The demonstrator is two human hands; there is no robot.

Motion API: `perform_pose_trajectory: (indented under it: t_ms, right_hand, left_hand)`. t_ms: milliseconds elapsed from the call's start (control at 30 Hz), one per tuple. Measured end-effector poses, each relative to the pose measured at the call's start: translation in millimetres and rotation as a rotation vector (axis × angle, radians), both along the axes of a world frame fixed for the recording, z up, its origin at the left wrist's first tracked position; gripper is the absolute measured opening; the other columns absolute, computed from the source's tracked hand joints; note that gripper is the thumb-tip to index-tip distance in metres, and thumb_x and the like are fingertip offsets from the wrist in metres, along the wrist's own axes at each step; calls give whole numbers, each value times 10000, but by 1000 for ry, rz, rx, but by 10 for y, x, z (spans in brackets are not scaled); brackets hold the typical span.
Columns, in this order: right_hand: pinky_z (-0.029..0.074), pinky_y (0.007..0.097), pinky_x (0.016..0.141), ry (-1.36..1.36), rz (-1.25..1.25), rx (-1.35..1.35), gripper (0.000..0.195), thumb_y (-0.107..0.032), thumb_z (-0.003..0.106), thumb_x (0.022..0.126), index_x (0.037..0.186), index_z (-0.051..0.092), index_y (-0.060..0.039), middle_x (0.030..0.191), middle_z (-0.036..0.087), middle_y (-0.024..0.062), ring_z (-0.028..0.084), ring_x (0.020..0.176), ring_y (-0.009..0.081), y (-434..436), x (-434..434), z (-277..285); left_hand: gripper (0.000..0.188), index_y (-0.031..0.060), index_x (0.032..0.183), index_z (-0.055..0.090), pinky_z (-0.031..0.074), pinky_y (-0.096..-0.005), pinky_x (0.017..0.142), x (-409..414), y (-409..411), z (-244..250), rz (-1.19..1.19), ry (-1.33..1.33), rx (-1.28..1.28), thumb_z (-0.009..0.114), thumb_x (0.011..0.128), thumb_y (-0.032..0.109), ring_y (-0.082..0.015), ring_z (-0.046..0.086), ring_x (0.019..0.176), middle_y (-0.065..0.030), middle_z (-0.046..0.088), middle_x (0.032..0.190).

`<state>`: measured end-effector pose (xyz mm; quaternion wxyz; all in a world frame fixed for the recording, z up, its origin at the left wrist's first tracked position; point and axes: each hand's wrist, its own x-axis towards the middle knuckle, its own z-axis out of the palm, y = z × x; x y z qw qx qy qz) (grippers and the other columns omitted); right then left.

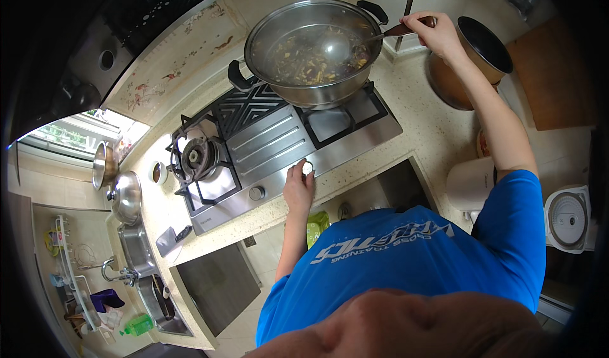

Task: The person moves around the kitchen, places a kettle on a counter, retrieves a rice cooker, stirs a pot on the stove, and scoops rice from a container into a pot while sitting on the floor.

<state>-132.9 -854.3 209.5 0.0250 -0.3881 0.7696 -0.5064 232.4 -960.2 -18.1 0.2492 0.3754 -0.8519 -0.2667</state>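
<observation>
A wide stainless-steel pot (323, 96) with black side handles sits over the right side of the gas hob (271, 153). In it is steaming liquid (304, 68) with yellowish and dark bits of food. My right hand (438, 35) grips the brown handle of a metal ladle (336, 48), whose bowl is among the food in the pot. At the hob's front edge, the fingers of my left hand (299, 187) are around the right control knob (308, 168). A second knob (257, 193) is farther left, below the bare left burner (194, 156).
A cleaver (169, 240) lies by the counter's left front edge, near a small bowl (158, 172) of dark liquid. Beyond are a domed lid (127, 197) and the sink (138, 251). At right stand a brown pot (449, 79), a wooden board (554, 79) and a white appliance (471, 184).
</observation>
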Motion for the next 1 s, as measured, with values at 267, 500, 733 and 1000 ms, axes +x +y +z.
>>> perform_pose_trajectory:
  t_ms: [267,500,733,1000]
  right_hand:
    - [382,187,432,68,204,28,216,-202,563,846,945,636,-24,672,583,2,467,507,33,6,429,237]
    - [379,179,435,98,284,-153,241,-222,573,847,967,626,-21,656,564,0,475,521,36,-243,580,386]
    - [394,178,391,-240,31,-49,207,-217,572,825,905,651,-43,572,569,19,494,429,49,-568,334,-80]
    - [378,200,372,-31,51,-98,235,-240,591,812,830,624,-7,527,548,26,477,395,66,-505,319,219]
  left_hand:
    - [354,98,1074,564,445,-354,601,12,-33,4,-4,-22,0,641,736,171,-256,559,671,-107,549,794]
    - [348,90,1073,554,451,-352,586,41,-34,-12,-30,-14,-48,630,740,156,-245,563,654,-107,548,804]
    - [352,88,1083,545,455,-354,584,-8,-20,-27,-60,23,-57,623,745,151,-244,566,655,-114,557,831]
    - [351,93,1085,543,457,-358,585,83,-17,-43,-34,-4,-65,621,747,152,-246,569,661,-112,562,824]
